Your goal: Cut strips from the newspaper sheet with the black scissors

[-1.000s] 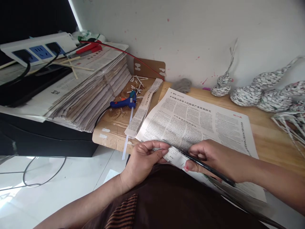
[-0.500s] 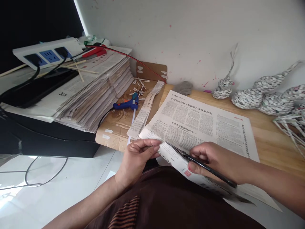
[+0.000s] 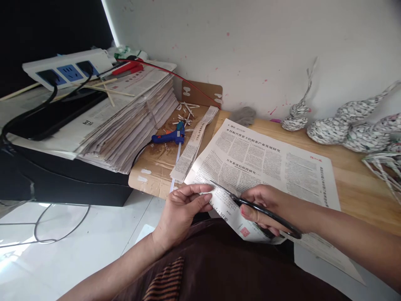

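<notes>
With thumb and fingers pinched, my left hand holds the near edge of a newspaper sheet. My right hand is closed around the black handles of a pair of scissors. The blades point left across the paper, their tips just above my left fingertips. A flap of the paper with a red square mark hangs down toward my lap, below the scissors. The rest of the sheet lies on the wooden table. Cut newspaper strips lie left of the sheet.
A blue glue gun and paper scraps rest on cardboard. Left stands a tall newspaper stack bearing a power strip, a black phone-like slab and thin sticks. Woven paper gourds sit along the wall at right.
The scissors and my right hand have shifted left along the paper, the tips moving past my left fingertips. The cut flap hangs more folded now. My left hand keeps its pinch.
</notes>
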Available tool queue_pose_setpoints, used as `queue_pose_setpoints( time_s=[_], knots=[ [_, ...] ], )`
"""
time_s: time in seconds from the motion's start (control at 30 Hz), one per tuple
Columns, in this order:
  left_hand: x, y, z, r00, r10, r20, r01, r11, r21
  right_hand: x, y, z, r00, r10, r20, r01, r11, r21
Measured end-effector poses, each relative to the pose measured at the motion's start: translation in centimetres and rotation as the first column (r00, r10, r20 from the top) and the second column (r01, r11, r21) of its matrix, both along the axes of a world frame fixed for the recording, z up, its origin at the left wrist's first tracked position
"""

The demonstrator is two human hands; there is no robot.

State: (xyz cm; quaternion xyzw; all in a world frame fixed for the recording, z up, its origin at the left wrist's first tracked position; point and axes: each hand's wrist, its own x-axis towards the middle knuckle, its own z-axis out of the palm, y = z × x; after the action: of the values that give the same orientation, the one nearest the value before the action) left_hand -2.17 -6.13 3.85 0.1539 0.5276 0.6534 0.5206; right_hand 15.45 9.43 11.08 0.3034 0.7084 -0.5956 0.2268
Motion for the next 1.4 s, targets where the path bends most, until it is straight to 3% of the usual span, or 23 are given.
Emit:
queue_pose_setpoints(
  time_s=[0.17, 0.43, 0.77, 1.1, 1.4],
  knots=[
    [-0.2, 0.0, 0.2, 1.0, 0.003, -0.004, -0.003, 1.0, 0.007, -0.3, -0.1, 0.5, 1.0, 0.014, -0.003, -0.014, 1.0, 0.017],
    [-0.2, 0.0, 0.3, 1.0, 0.003, 0.001, -0.003, 1.0, 0.006, 0.0, -0.6, -0.4, 1.0, 0.004, -0.024, -0.002, 0.997, 0.071],
    [-0.2, -0.1, 0.1, 1.0, -0.001, 0.008, 0.001, 1.0, 0.004, -0.1, -0.1, -0.3, 0.998, -0.055, 0.025, 0.056, 0.998, -0.034],
    [-0.3, -0.2, -0.2, 0.998, -0.058, 0.012, 0.057, 0.995, 0.079, -1.4, -0.1, 0.7, 0.998, 0.058, -0.021, -0.053, 0.979, 0.198],
    [-0.4, -0.1, -0.3, 1.0, -0.027, 0.016, 0.025, 0.995, 0.097, -1.9, -0.5, 0.6, 0.999, 0.018, -0.045, -0.014, 0.995, 0.103]
  ],
)
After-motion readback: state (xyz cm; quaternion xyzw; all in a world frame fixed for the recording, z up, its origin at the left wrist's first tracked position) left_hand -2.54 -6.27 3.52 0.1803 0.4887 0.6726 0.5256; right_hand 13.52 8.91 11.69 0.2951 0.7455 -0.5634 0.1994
